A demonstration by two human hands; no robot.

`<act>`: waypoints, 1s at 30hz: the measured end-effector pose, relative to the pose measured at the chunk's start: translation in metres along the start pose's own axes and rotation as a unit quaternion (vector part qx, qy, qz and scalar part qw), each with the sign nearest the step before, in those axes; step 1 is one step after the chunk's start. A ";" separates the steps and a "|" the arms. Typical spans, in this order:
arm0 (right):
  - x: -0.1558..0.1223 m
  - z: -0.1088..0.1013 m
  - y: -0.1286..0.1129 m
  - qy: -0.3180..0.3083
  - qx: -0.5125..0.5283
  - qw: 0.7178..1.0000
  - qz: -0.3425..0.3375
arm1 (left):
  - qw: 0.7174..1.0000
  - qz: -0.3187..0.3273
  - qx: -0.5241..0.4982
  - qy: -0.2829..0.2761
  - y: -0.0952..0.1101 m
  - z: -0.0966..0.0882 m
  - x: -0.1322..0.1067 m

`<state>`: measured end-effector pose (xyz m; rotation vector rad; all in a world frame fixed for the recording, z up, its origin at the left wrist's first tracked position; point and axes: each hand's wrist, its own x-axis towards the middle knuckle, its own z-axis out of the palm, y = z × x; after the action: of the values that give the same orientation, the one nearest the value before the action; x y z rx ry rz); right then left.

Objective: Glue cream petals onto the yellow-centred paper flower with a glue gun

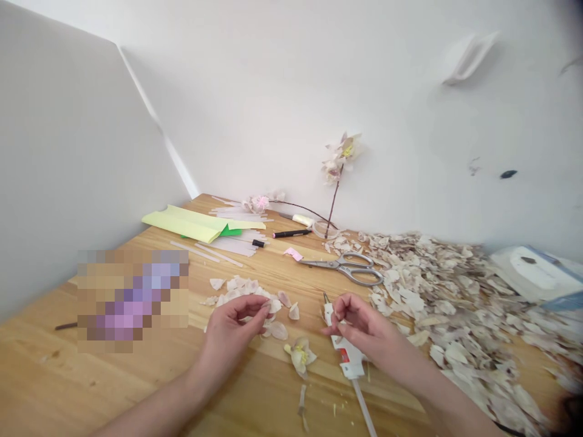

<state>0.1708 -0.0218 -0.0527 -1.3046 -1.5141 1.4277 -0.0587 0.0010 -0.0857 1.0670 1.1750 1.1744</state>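
Observation:
My left hand (239, 325) is closed in a pinch, with a pale dried petal (274, 304) at the thumb and fingertip. Beneath and behind it lies a small pile of petals (241, 285). My right hand (364, 328) hovers over a white hot glue gun (351, 366), its fingers curled in; whatever they hold is too small to make out. Between the hands, a small cream flower with a yellow centre (301, 357) rests on the wooden table (182, 388). A glue stick (364, 409) sticks out of the back of the gun.
Scissors (350, 267) lie behind the gun. A large heap of dried petals (437, 285) spreads along the right. Yellow paper (191, 224), clear glue sticks (237, 244) and a black marker (291, 233) are at the back. A flower stem (336, 194) leans on the wall. A blurred patch (136, 297) covers something left.

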 end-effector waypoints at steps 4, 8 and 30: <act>-0.001 -0.001 -0.001 -0.047 0.083 0.995 -0.024 | 1.000 0.005 0.012 0.003 0.000 0.001 -0.001; 0.001 0.000 0.002 -0.050 0.191 0.979 -0.057 | 1.000 0.011 0.010 0.001 -0.002 0.000 -0.001; -0.036 -0.057 0.021 0.077 -0.122 0.988 -0.060 | 1.000 0.011 0.017 0.004 -0.001 -0.001 0.000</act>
<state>0.2382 -0.0407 -0.0579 -1.4054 -1.6722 1.0657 -0.0600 0.0011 -0.0872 1.1030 1.1960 1.1809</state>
